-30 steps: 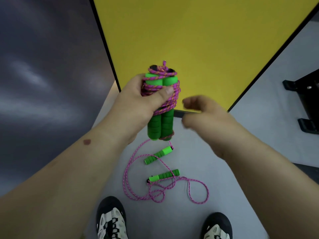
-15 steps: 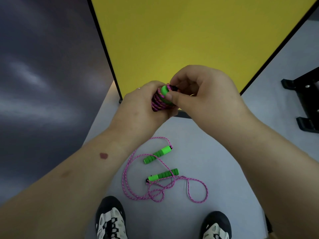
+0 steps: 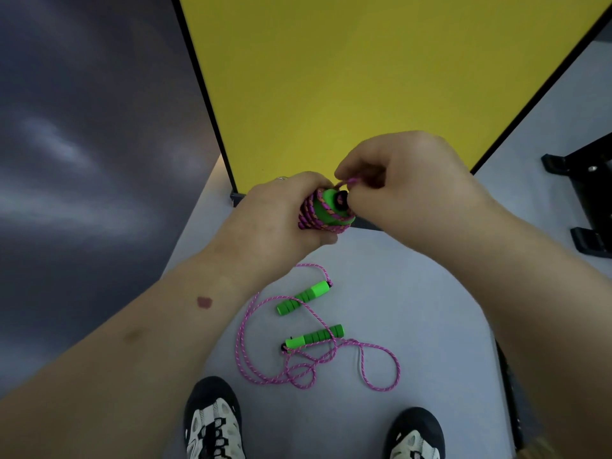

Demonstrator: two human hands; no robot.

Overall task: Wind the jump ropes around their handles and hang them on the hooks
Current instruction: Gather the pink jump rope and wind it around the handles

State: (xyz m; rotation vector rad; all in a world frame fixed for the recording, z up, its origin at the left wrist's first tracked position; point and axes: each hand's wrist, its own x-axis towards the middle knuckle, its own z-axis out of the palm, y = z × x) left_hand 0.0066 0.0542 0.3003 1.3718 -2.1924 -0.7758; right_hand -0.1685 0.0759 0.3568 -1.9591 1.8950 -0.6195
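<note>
My left hand (image 3: pixel 281 217) grips a wound jump rope bundle (image 3: pixel 323 212): two green foam handles wrapped in pink cord, their ends tilted toward me. My right hand (image 3: pixel 394 183) pinches a short loop of the pink cord (image 3: pixel 347 183) at the top of the bundle. A second jump rope (image 3: pixel 311 356) lies loose on the floor below, its two green handles (image 3: pixel 304 298) apart and the pink cord in tangled loops. No hooks are in view.
A yellow panel (image 3: pixel 364 77) with a black frame stands straight ahead. A dark wall (image 3: pixel 82 144) is to the left. Black equipment feet (image 3: pixel 583 200) sit at the right. My two shoes (image 3: pixel 212 422) stand on the grey floor near the loose rope.
The bundle was tipped from upright so its ends face me. My right hand came in from the side onto its top and now pinches a cord loop there.
</note>
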